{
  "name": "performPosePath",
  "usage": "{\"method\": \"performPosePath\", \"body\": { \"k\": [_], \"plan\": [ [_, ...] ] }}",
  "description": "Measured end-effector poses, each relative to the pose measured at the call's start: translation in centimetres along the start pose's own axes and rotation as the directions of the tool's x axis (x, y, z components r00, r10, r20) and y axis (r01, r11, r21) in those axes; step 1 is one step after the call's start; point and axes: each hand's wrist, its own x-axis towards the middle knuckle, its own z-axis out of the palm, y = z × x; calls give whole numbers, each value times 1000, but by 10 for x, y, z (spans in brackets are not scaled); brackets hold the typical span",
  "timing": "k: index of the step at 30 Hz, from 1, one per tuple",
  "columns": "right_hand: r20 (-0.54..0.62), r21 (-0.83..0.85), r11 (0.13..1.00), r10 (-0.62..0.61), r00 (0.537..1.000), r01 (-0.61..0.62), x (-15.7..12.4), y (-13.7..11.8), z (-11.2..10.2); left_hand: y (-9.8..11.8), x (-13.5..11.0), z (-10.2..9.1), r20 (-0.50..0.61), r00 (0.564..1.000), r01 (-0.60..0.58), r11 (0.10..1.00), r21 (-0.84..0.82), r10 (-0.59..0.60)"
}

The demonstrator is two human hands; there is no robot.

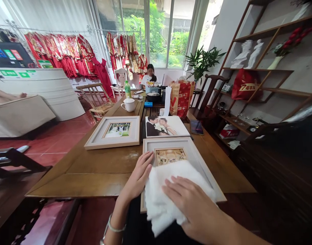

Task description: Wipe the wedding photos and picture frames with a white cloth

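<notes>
A light wooden picture frame (pixel 203 163) with a pale mat lies at the table's near edge, its lower part jutting over my lap. A bunched white cloth (pixel 182 172) covers much of its lower half. My right hand (pixel 187 194) has hold of the cloth and presses it onto the frame; its thumb is hidden. Across the frame's left rim rests my left hand (pixel 140 173), fingers stretched out and close to the cloth's edge. The picture (pixel 169 154) inside the frame shows only its upper part.
On the wooden table (pixel 102 170) lie another framed photo (pixel 112 132) and a couple's photo panel (pixel 166 126). Farther back stand a white lidded cup (pixel 129 105), a green-labelled bottle (pixel 127 89) and a red paper bag (pixel 181 98). A phone (pixel 196 127) lies right. A person (pixel 149 76) sits opposite.
</notes>
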Motion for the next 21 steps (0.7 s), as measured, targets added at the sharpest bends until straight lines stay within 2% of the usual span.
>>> {"method": "performPosePath", "body": {
  "k": [3, 6, 9, 12, 18, 21],
  "plan": [
    [134, 81, 994, -81, 988, 70, -17, -3, -18, -1, 0, 0, 1, 1000, -16, 1000, -2, 16],
    [180, 80, 997, -34, 983, 20, -30, 10, -39, -2, 0, -1, 14, 999, -37, 999, -9, 37],
    [114, -51, 990, 136, 984, -131, -32, 29, -49, -1, 0, -3, 23, 998, -56, 998, -14, 56],
    [23, -169, 957, 243, 970, -236, -20, 56, -46, 0, 0, -3, 32, 998, -54, 999, -9, 54],
    [-201, -248, 935, 207, 957, -255, 28, 114, -32, 2, 0, -5, 60, 998, -9, 1000, -14, 9],
    [-227, -276, 925, 200, 953, -259, 41, 126, -32, 3, 0, -5, 58, 998, -11, 1000, -18, 12]
  ]
}}
